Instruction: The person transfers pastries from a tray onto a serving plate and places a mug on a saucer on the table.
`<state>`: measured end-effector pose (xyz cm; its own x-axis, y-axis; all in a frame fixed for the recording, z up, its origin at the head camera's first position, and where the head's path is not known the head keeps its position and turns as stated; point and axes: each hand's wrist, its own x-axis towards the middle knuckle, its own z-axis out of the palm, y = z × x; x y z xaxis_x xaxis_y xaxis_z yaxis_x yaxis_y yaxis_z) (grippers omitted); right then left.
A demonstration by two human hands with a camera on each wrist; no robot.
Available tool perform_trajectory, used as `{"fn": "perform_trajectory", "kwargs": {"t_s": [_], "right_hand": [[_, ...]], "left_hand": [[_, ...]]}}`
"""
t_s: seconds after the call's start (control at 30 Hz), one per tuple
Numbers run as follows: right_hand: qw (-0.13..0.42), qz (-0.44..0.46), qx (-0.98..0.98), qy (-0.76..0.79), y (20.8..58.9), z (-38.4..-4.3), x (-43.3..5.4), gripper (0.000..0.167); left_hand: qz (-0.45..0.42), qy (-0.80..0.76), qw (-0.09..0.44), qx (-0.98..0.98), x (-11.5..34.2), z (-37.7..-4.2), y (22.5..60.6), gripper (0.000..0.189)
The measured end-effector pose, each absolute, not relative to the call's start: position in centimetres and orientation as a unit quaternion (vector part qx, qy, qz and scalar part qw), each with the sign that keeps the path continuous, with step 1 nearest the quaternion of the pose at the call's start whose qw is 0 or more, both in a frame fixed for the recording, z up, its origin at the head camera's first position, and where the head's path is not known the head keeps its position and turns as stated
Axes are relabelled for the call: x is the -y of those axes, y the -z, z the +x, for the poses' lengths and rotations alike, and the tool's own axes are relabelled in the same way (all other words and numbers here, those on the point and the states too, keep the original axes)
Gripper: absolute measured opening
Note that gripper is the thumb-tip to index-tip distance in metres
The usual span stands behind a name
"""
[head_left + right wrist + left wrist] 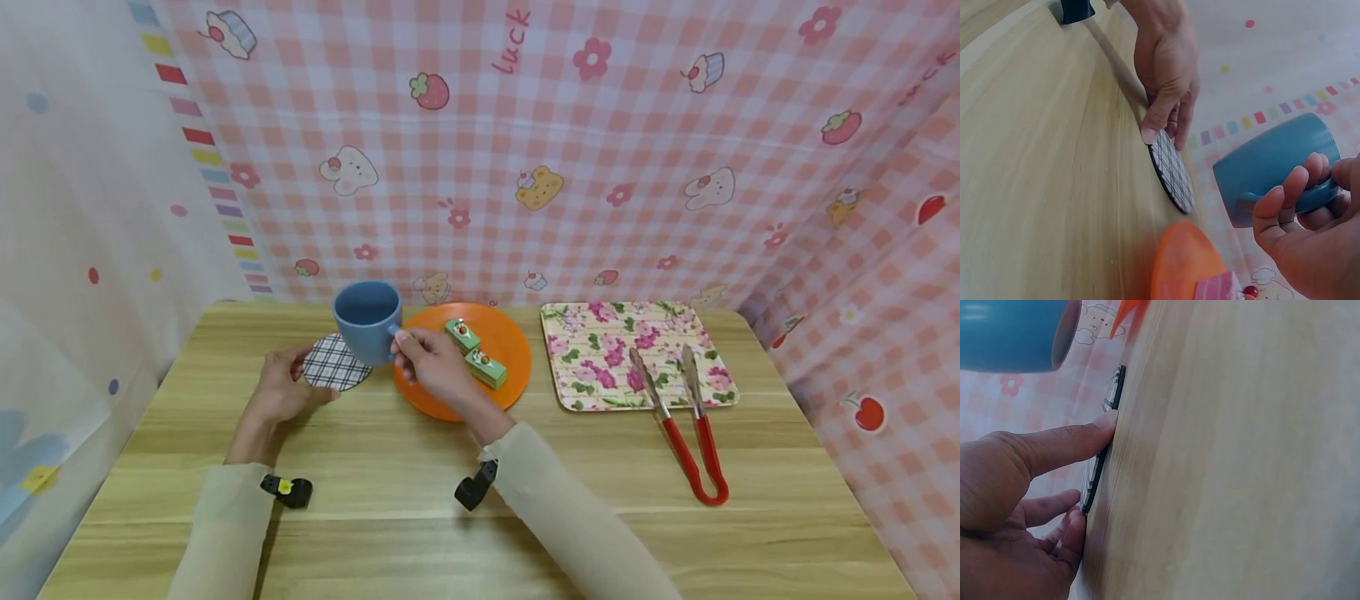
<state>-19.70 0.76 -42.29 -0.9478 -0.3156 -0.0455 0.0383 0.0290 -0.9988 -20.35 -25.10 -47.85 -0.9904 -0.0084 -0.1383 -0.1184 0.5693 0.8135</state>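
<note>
A blue mug (367, 321) is held by its handle in my right hand (435, 364), raised above the table. Its mouth faces up in the head view, and its lower part overlaps the round checked coaster (335, 364). The right wrist view shows the fingers hooked round the mug handle (1316, 197). My left hand (283, 386) grips the coaster at its edge, thumb (1100, 428) on the near side and fingers on the left. The coaster lies on the wooden table with its dark rim visible in the left wrist view.
Right of the mug, an orange plate (517, 354) bears two small green cake-like pieces (486, 368). Farther right lies a floral tray (581, 354) with red-handled tongs (697, 450) resting partly on it. Checked cloth (480, 167) hangs behind the table.
</note>
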Motion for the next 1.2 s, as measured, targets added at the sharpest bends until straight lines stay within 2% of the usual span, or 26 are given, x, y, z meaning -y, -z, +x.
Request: {"fn": "perform_trajectory", "kwargs": {"t_s": [0.57, 1.2], "right_hand": [[0.136, -0.080, -0.707, 0.690, 44.1, -21.1, 3.0, 0.038], [0.130, -0.065, -0.708, 0.691, 45.6, -21.3, 5.2, 0.032]], "left_hand": [[0.000, -0.461, 0.038, -0.886, 25.5, -20.4, 48.1, 0.095], [-0.005, -0.467, 0.048, -0.883, 25.5, -20.5, 48.0, 0.096]]}}
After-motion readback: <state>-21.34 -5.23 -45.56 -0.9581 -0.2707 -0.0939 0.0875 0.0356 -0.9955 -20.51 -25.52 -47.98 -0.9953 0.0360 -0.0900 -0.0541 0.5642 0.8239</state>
